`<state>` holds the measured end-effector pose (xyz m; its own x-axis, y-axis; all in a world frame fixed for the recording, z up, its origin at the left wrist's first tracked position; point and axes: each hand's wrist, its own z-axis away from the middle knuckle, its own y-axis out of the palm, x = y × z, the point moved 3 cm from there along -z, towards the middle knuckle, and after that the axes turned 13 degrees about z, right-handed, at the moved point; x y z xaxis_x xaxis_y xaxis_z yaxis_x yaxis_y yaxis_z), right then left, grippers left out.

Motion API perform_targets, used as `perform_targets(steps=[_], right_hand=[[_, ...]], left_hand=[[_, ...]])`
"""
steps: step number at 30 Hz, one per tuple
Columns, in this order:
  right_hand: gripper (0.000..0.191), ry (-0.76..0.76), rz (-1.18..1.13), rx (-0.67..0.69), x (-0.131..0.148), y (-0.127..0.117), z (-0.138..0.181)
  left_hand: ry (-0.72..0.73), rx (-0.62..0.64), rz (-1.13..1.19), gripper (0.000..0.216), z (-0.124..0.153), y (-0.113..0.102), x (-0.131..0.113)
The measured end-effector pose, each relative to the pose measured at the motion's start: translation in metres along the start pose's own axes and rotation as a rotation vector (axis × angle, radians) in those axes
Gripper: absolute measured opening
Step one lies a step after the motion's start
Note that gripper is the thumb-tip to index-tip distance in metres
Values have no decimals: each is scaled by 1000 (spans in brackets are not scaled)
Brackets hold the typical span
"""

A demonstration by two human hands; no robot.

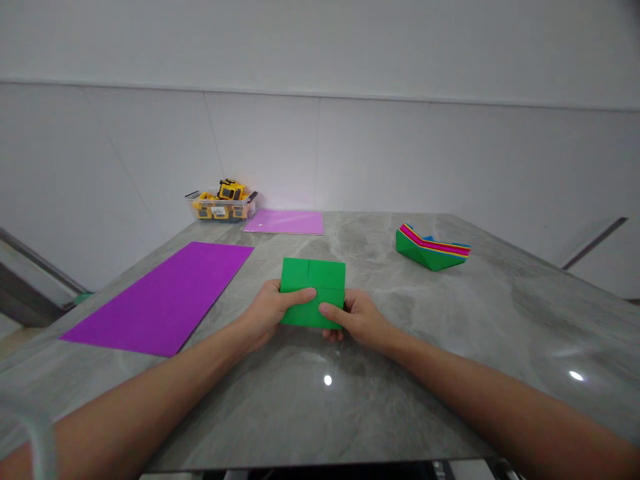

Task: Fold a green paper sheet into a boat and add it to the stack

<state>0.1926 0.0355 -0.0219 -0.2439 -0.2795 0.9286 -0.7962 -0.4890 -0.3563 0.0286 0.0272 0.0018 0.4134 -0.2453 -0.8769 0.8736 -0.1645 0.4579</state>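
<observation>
Between my two hands is a green folded paper square [311, 275], with crease lines crossing its face. My left hand [273, 307] grips its left side, thumb flat on the front and the other fingers behind. At the lower right edge my right hand [361, 317] pinches the paper, thumb on the front and fingertips showing below. The fingers behind the paper are mostly hidden. To the right on the table rests a folded paper boat [431, 252], green outside with pink, yellow and blue layers along its top.
A large purple sheet [167, 297] lies on the grey marbled table [320, 420] at left. Toward the back are a pink sheet [286, 222] and a clear plastic bin [220, 207] of yellow toy vehicles [231, 191]. A white wall [370, 153] stands behind the table.
</observation>
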Motion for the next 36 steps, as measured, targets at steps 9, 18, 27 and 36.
perform_targets(steps=[9, 18, 27, 36], right_hand=[[49, -76, -40, 96, 17, 2, 7], [56, 53, 30, 8, 4, 1, 1], [55, -19, -55, 244, 15, 7, 10], [62, 104, 126, 105, 8, -1, 4]], left_hand=[[-52, 128, 0, 36, 7, 3, -9], [85, -46, 90, 30, 1, 1, -11], [-89, 77, 176, 34, 4, 3, -10], [82, -53, 123, 27, 0, -1, -9]])
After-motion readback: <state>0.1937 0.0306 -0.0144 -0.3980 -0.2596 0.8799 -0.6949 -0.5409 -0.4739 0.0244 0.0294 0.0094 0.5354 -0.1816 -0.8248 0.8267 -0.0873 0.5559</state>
